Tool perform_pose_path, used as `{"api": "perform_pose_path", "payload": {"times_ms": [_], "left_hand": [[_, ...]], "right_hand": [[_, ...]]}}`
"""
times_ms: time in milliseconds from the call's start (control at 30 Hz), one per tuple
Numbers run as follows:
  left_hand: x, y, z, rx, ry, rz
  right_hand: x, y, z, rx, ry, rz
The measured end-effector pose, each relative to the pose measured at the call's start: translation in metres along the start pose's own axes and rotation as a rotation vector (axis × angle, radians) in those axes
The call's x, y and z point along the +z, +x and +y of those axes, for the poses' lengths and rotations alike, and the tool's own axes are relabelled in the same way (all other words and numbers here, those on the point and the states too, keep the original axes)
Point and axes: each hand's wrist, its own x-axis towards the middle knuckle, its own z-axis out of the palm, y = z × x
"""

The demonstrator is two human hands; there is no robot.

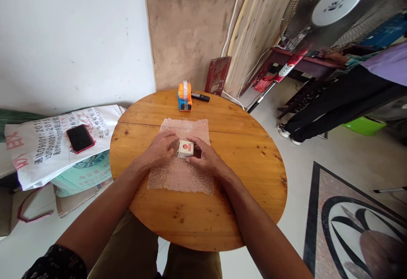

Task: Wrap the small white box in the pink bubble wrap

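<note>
A small cream-coloured box [185, 148] with red print on top sits over the middle of a sheet of bubble wrap [181, 181] spread on the round table. At its left side is my left hand [163, 148], fingers bent and their tips against the box. My right hand [206, 156] grips the opposite side, with thumb at the near corner and fingers at the far one. Beyond the sheet stands an orange and blue tape dispenser [185, 96] with a roll of tape in it. A black, narrow object [200, 97] lies beside the dispenser.
The round wooden table [254, 160] has its curved edge close to my body. Left of it, a phone [80, 138] rests on printed sacks [104, 120]. A standing fan [337, 3] and a person in black trousers [330, 101] are at the right.
</note>
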Motion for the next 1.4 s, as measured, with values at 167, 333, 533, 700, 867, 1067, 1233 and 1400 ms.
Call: {"api": "perform_pose_path", "payload": {"times_ms": [167,333,533,700,867,1067,1233,1400], "left_hand": [[0.001,0.000,-0.001,0.005,-0.007,0.001],[-0.001,0.000,0.001,-0.003,-0.007,0.011],[-0.001,-0.001,0.001,-0.002,-0.016,0.009],[0.003,0.001,0.000,-0.055,-0.034,0.029],[-0.021,-0.005,0.014,-0.108,-0.012,0.100],[-0.048,-0.058,0.061,0.149,0.227,-0.006],[-0.031,-0.090,0.083,0.145,0.325,-0.103],[-0.021,-0.087,0.083,0.167,0.394,-0.072]], "right_hand": [[0.000,0.001,0.000,0.004,0.023,-0.015],[0.000,0.001,0.002,0.002,0.017,-0.015],[-0.001,0.001,-0.001,-0.013,-0.026,-0.023],[-0.002,0.000,-0.002,-0.037,-0.054,-0.029],[-0.002,-0.002,-0.001,-0.030,0.032,-0.051],[-0.001,-0.003,-0.003,-0.036,0.108,-0.054],[0.002,-0.001,0.001,-0.059,0.117,-0.034],[0.003,0.000,0.005,-0.062,0.094,-0.017]]}}
